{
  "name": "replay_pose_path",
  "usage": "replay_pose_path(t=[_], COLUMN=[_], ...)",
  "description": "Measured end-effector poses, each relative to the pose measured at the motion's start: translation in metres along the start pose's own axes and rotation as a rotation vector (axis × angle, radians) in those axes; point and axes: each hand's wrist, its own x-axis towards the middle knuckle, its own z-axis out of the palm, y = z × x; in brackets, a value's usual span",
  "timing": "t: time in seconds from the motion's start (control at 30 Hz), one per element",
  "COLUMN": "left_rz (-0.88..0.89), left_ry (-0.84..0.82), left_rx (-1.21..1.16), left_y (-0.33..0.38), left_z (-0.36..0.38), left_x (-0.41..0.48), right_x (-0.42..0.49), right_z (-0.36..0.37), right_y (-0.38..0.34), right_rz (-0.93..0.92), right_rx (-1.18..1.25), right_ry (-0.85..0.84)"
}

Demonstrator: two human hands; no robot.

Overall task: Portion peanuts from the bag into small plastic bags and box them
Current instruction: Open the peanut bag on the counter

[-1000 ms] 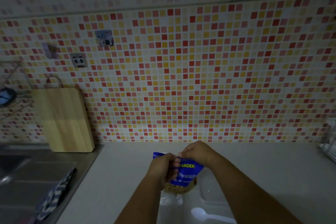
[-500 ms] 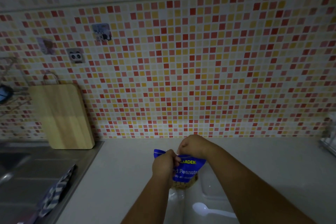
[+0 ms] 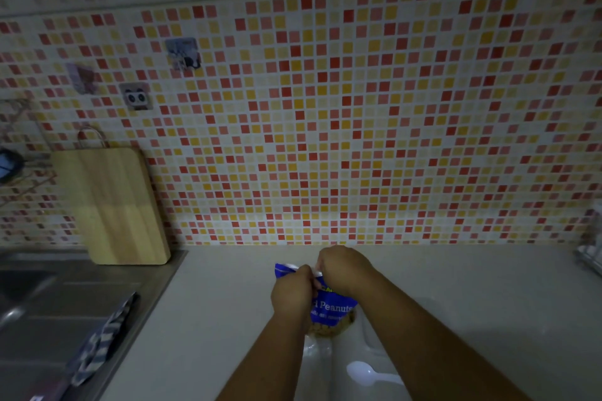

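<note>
The task looks to be at its very start. Low in the centre of the frame, both hands work at the top of the blue peanut bag (image 3: 334,307), which stands upright on the pale counter (image 3: 221,309). The left hand (image 3: 291,292) has its fingers curled round the bag's upper left part. The right hand (image 3: 342,268) pinches the top edge just beside it, knuckles towards the tiled wall (image 3: 358,124). The two hands touch or nearly touch over the seam, so I judge they are tearing or pulling the bag open. Whether the seal has given way is hidden behind the fingers.

Peanuts show through the clear lower part of the bag, which looks full, so it seems nothing has been portioned out. Just below the bag, towards the bottom edge, lies something clear and shiny (image 3: 315,348), probably the small plastic bags, though the dim light leaves this unsure. A white plastic spoon (image 3: 362,370) lies to the right of it, held by neither hand. I cannot make out a box for certain.

Left to do, by this reading: open the bag, fill each small bag, close them and box them

At the left of the frame a wooden cutting board (image 3: 114,205) leans on the wall above a steel sink (image 3: 42,296) with a striped cloth (image 3: 101,342)
</note>
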Motion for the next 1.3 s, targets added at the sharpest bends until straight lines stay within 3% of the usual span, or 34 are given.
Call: replay_pose_path(t=[0.2, 0.33, 0.5, 0.67, 0.9, 0.97, 1.13, 1.2, 1.3], left_rz=[0.030, 0.031, 0.046, 0.098, 0.188, 0.206, 0.198, 0.213, 0.364], left_ry=[0.038, 0.019, 0.059, 0.114, 0.108, 0.120, 0.057, 0.023, 0.135], left_rx=[0.031, 0.022, 0.049, 0.095, 0.120, 0.125, 0.170, 0.220, 0.224], left_y=[0.000, 0.002, 0.000, -0.004, -0.007, -0.008, -0.007, -0.008, -0.005], left_z=[-0.002, -0.002, -0.001, 0.004, 0.003, 0.000, -0.011, -0.017, -0.030], left_x=[0.001, -0.001, -0.002, -0.006, -0.018, -0.016, -0.013, -0.012, -0.008], right_x=[0.004, -0.015, -0.009, 0.007, 0.001, -0.001, -0.002, -0.002, -0.005], right_z=[-0.013, -0.022, -0.021, -0.009, -0.009, -0.005, -0.004, -0.002, 0.005], right_y=[-0.007, 0.012, 0.004, 0.007, 0.023, 0.027, 0.036, 0.036, 0.039], right_rz=[0.116, -0.016, -0.017, 0.116, 0.044, 0.003, 0.060, 0.090, 0.096], right_rx=[0.238, 0.483, 0.281, 0.162, 0.296, 0.353, 0.235, 0.327, 0.571], right_ry=[-0.129, -0.089, -0.089, 0.001, 0.189, 0.162, 0.183, 0.188, 0.247])
